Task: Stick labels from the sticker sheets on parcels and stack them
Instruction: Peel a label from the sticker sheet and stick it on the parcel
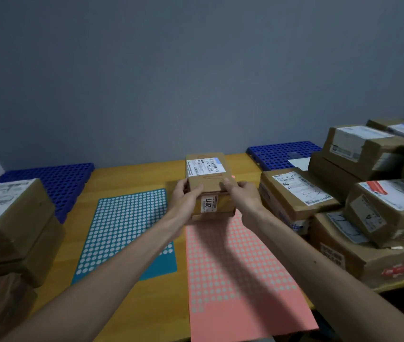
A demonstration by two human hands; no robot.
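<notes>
The fingers (228,183) of both hands curl round a small cardboard parcel (206,180). The left hand (186,195) clasps its left side and the right hand (241,191) its right, thumbs on the near face. The parcel is a matte brown box with square edges and a white printed label on its top. Directly under it is a second box (214,206), also cardboard, with a small label reading "2017" on its near face. Whether the hands carry it too I cannot tell. A tiny pink dot (233,177) shows just beyond the right fingers.

Below the hands lie two flat sticker sheets, each covered in rows of pale round dots. The blue sheet (127,233) is to the left and the pink sheet (235,280) runs toward the viewer. Both lie on a smooth wooden tabletop (146,175). Blue plastic mats (58,183) full of round holes lie at the far left and far right. A stack (16,218) of taped, labelled cartons stands well left of the hands, and a rougher pile (368,198) is close on the right.
</notes>
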